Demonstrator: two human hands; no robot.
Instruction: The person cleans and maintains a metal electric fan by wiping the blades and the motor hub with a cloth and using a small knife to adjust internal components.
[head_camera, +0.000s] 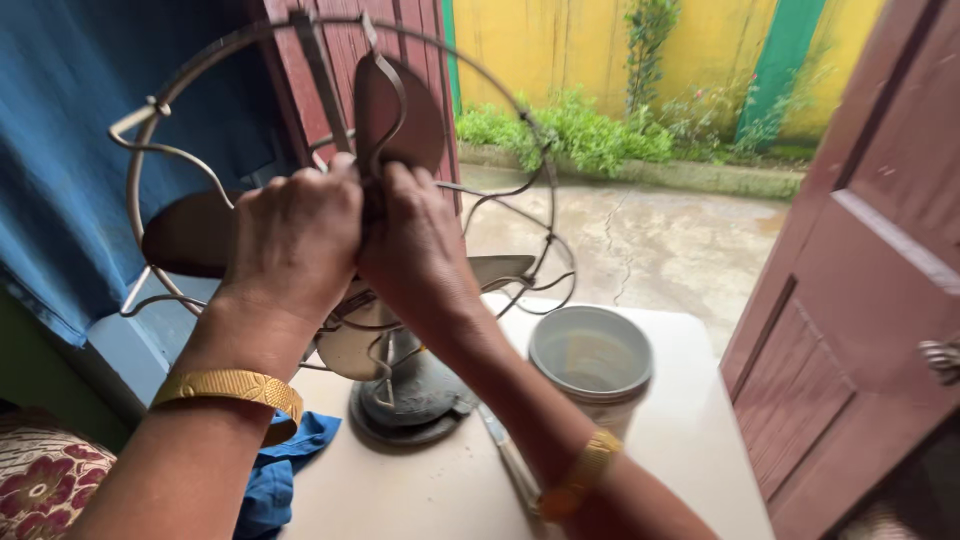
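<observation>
Both hands are clamping together at the hub of an old table fan (400, 300): the left hand (295, 235) and right hand (415, 245) are pressing knuckle to knuckle, fingers curled over the centre, hiding exactly what they are pinching. It is standing on a pale table (690, 420), round base (410, 405) down. Its wire guard (180, 160) is looking thin, bent and wavy, its dark metal blades (400, 105) dull and rounded. A grey plastic tub (592, 362) is sitting just beside, and a blue cloth (285, 470) is lying by the left wrist.
</observation>
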